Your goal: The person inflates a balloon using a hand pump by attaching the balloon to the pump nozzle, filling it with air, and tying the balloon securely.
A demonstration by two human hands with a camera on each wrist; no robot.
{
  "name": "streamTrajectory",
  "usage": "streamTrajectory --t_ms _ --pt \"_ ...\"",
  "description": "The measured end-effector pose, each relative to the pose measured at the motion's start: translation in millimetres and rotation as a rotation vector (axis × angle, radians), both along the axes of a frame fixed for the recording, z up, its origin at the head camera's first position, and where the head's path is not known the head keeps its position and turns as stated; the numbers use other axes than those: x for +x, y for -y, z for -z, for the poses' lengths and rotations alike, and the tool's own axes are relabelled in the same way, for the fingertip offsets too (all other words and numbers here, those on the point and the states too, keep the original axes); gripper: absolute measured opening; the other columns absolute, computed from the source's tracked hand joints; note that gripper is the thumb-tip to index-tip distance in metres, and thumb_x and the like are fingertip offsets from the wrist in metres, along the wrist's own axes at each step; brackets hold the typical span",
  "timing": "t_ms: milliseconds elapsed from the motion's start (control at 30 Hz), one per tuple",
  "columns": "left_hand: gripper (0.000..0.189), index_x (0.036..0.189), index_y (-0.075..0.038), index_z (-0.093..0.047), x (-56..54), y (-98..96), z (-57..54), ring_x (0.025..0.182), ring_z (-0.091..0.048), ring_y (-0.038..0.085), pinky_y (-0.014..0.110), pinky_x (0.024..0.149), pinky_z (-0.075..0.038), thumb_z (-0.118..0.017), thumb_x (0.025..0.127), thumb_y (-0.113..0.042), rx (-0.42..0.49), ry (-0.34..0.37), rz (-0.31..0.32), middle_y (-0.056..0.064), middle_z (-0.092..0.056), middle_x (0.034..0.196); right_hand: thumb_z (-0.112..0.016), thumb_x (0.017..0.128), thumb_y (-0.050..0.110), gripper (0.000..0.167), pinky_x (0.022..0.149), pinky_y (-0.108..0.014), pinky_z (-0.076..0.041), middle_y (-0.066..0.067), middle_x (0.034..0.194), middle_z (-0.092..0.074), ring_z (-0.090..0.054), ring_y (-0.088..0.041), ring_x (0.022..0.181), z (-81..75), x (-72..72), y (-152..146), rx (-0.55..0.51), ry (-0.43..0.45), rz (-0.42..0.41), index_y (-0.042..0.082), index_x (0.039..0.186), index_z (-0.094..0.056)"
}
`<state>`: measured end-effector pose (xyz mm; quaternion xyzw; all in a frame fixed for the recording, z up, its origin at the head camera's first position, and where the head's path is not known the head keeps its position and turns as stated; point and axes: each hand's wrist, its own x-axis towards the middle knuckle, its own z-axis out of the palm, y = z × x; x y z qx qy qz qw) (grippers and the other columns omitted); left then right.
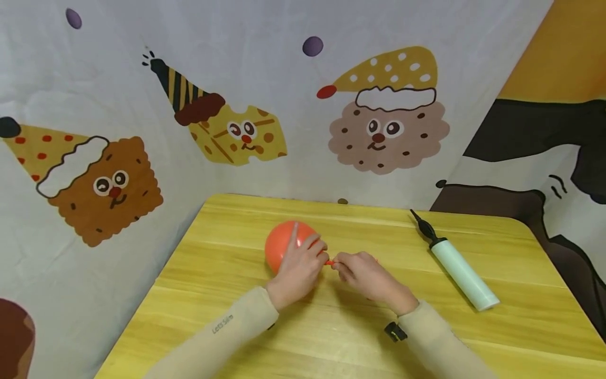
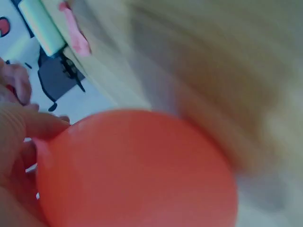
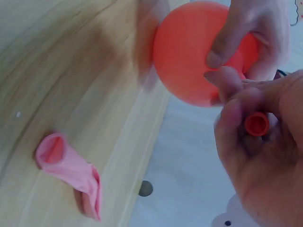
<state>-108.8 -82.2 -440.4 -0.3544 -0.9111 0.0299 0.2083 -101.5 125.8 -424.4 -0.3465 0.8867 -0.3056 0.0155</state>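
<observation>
A round, inflated red-orange balloon is held over the middle of the table. My left hand lies against its near right side, thumb and fingers pinching it close to the neck, index finger stretched over the top. From the right, my right hand grips the stretched neck between thumb and curled fingers. In the right wrist view the open mouth of the balloon pokes out among the right fingers. Much of the neck is hidden inside that hand. In the left wrist view the balloon fills the lower middle.
A pale green hand pump with a black nozzle lies on the right of the wooden table. A limp pink balloon lies on the tabletop in the right wrist view. Behind the table hangs a white cloth printed with cartoon snacks.
</observation>
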Motion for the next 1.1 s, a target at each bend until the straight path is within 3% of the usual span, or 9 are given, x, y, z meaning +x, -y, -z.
streamTrajectory --t_ms 133,267,367,467,567,700,900,1000,1100 --pt "0.015 0.093 -0.019 -0.078 2.8 -2.7 8.7 0.134 -0.053 0.025 0.069 0.120 -0.015 -0.067 0.090 -0.028 0.014 0.018 0.002 -0.004 -0.068 0.120 -0.070 0.100 0.014 0.022 0.050 -0.019 -0.042 0.013 0.062 -0.054 -0.045 0.004 0.052 -0.7 2.2 2.8 0.007 -0.126 0.078 0.014 0.079 -0.065" --pt "0.022 0.102 -0.022 -0.078 7.6 -4.8 16.3 0.140 -0.048 0.024 0.067 0.122 -0.015 -0.059 0.101 -0.033 -0.051 0.017 0.028 -0.007 -0.068 0.126 -0.069 0.101 0.015 0.023 0.052 -0.020 -0.042 0.015 0.060 -0.050 -0.043 0.003 0.051 3.0 3.0 -2.0 0.019 -0.042 0.102 0.015 0.078 -0.065" --pt "0.017 0.112 -0.025 -0.079 7.3 -6.2 13.1 0.140 -0.048 0.023 0.066 0.122 -0.015 -0.069 0.099 -0.026 -0.071 -0.012 0.031 -0.011 -0.070 0.127 -0.064 0.103 0.010 0.018 0.058 -0.021 -0.045 0.012 0.064 -0.056 -0.047 0.002 0.056 4.1 3.3 -7.8 0.026 0.018 0.072 0.014 0.086 -0.066" --pt "0.031 0.121 -0.026 -0.078 5.3 -8.5 5.0 0.139 -0.051 0.023 0.069 0.121 -0.013 -0.080 0.091 -0.018 -0.016 -0.014 0.026 -0.013 -0.073 0.123 -0.062 0.104 0.006 0.011 0.057 -0.021 -0.048 0.007 0.070 -0.063 -0.050 0.002 0.059 1.8 4.9 -11.0 0.007 -0.026 0.042 0.010 0.095 -0.067" --pt "0.039 0.124 -0.024 -0.076 5.0 -11.6 0.2 0.137 -0.053 0.023 0.071 0.120 -0.012 -0.083 0.087 -0.013 0.052 0.041 0.048 -0.012 -0.075 0.116 -0.065 0.102 0.007 0.011 0.053 -0.020 -0.045 0.006 0.069 -0.063 -0.049 0.002 0.057 -0.6 8.0 -10.2 -0.002 -0.110 0.057 0.008 0.092 -0.067" --pt "0.033 0.112 -0.023 -0.078 7.3 -14.6 -0.4 0.136 -0.054 0.021 0.067 0.123 -0.007 -0.080 0.085 -0.005 0.128 0.164 0.037 -0.013 -0.077 0.105 -0.072 0.099 0.011 0.017 0.047 -0.018 -0.039 0.011 0.063 -0.055 -0.041 0.004 0.051 -2.2 12.0 -9.9 0.003 -0.190 0.129 0.011 0.082 -0.066" --pt "0.017 0.112 -0.020 -0.078 12.6 -22.8 0.0 0.136 -0.051 0.017 0.062 0.124 -0.003 -0.064 0.103 -0.020 0.187 0.319 0.003 -0.012 -0.076 0.108 -0.068 0.099 0.002 0.011 0.054 -0.020 -0.047 0.009 0.072 -0.061 -0.049 0.001 0.059 1.6 11.1 -15.2 -0.020 -0.131 0.138 0.011 0.094 -0.072" --pt "0.015 0.107 -0.020 -0.078 13.3 -25.4 -0.2 0.134 -0.053 0.018 0.063 0.124 -0.007 -0.064 0.102 -0.020 0.155 0.285 0.018 -0.011 -0.077 0.105 -0.066 0.100 0.000 0.011 0.057 -0.021 -0.048 0.005 0.075 -0.064 -0.051 0.000 0.063 4.0 9.5 -16.7 -0.008 -0.131 0.126 0.009 0.097 -0.072" --pt "0.006 0.100 -0.022 -0.077 9.2 -21.9 3.2 0.127 -0.058 0.017 0.061 0.124 -0.011 -0.073 0.096 -0.019 0.100 0.152 0.028 -0.013 -0.077 0.096 -0.069 0.099 0.003 0.008 0.054 -0.020 -0.046 0.008 0.069 -0.058 -0.047 0.002 0.056 4.9 9.9 -18.5 0.008 -0.191 0.148 0.010 0.095 -0.072"
